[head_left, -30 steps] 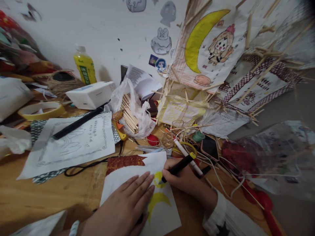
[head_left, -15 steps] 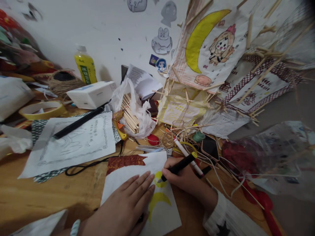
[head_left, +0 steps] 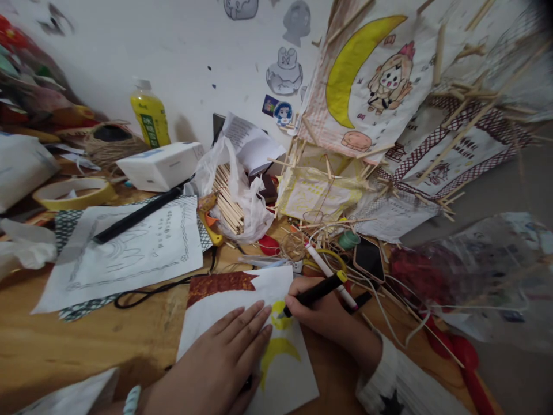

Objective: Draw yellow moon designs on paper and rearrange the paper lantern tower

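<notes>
My right hand grips a black marker with a yellow end. Its tip touches a round yellow patch on a white sheet of paper. Below that patch the sheet bears a yellow crescent, and a dark red band crosses its upper left. My left hand lies flat on the paper with fingers stretched out, just left of the yellow shapes. Something small and black shows beneath its thumb side, mostly hidden.
A pink-tipped white marker lies behind my right hand, among cords and a phone. Stick-framed paper lanterns stand at the back right. At left are a drawn sheet, a tape roll, a white box and bagged sticks.
The marker's tip has shifted very slightly within the round yellow patch, and more of the patch looks coloured in. My left hand stays where it was.
</notes>
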`<action>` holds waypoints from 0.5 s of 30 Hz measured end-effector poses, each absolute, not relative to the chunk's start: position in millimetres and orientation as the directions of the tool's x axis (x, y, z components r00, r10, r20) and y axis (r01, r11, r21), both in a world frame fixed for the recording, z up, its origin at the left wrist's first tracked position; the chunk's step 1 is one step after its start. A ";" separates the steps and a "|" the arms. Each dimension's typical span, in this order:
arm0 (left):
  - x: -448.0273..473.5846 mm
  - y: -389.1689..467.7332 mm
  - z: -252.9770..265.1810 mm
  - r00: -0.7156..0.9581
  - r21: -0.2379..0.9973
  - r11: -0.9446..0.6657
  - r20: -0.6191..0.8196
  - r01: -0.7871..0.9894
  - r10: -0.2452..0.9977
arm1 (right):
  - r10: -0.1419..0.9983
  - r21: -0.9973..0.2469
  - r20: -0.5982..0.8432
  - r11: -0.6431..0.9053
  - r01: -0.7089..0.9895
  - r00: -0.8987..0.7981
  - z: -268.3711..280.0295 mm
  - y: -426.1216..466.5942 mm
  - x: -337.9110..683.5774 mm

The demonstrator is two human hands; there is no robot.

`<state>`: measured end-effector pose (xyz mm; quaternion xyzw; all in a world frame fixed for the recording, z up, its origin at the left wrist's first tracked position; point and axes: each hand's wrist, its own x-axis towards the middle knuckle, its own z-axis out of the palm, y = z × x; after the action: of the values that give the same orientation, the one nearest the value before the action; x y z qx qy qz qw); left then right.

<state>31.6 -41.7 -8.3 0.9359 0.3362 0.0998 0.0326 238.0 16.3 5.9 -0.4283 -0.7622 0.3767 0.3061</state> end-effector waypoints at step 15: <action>29.6 -42.4 -10.8 0.742 0.181 -0.768 0.201 0.614 0.640 | 0.882 -0.842 0.184 0.369 0.393 -0.434 4.6 16.6 236.9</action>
<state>29.6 -42.4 -10.8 0.9317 0.3365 0.1264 0.0514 236.9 16.6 4.6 -0.4195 -0.7599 0.3734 0.3274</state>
